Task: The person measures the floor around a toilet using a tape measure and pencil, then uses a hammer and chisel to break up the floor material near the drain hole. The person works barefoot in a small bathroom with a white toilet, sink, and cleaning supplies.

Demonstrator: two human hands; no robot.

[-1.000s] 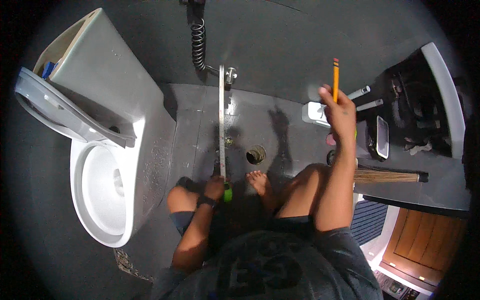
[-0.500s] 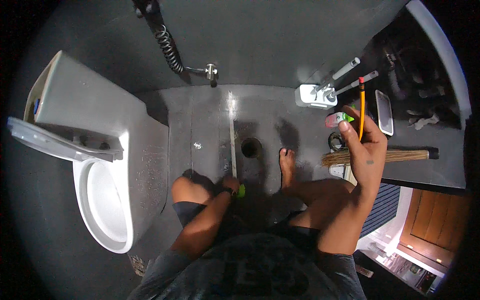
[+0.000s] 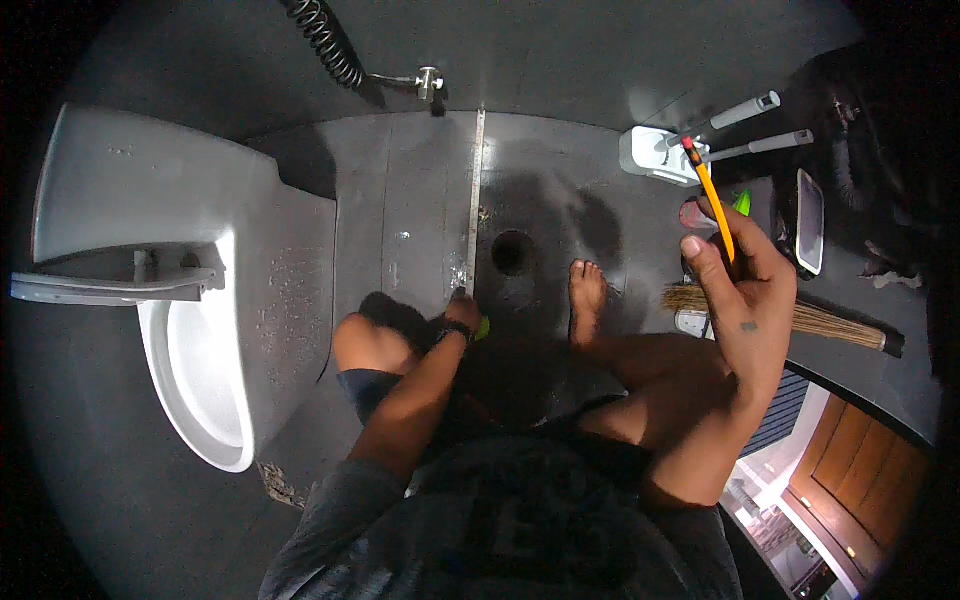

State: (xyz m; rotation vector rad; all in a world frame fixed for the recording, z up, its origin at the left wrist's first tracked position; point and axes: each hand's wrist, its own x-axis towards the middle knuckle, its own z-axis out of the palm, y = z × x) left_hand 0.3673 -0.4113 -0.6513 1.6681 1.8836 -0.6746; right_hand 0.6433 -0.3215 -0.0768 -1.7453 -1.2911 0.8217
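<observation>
My left hand (image 3: pixel 461 312) is low over the floor, closed on a tape measure (image 3: pixel 484 328) with a yellow-green case, partly hidden by the hand. Its pale blade (image 3: pixel 474 200) runs straight ahead across the grey floor, the far end at the base of the wall. Just right of the blade is a round drain hole (image 3: pixel 513 253). Raised at the right, my right hand (image 3: pixel 745 285) holds a yellow pencil (image 3: pixel 712 198), its red end pointing up and leftward. The pencil's lower end is hidden among the fingers.
A white toilet (image 3: pixel 245 380) with its lid raised stands at left. Against the far wall are a coiled hose (image 3: pixel 325 42) and valve (image 3: pixel 430 84). Beyond my right hand sit a white brush holder (image 3: pixel 650 155), a broom (image 3: pixel 840 325), and a pink-and-green bottle (image 3: pixel 693 214). My bare foot (image 3: pixel 587 295) is right of the drain.
My left hand has moved forward with the tape measure, and the blade's far end now meets the wall. The pencil has tipped leftward in my right hand. The whole view has shifted slightly.
</observation>
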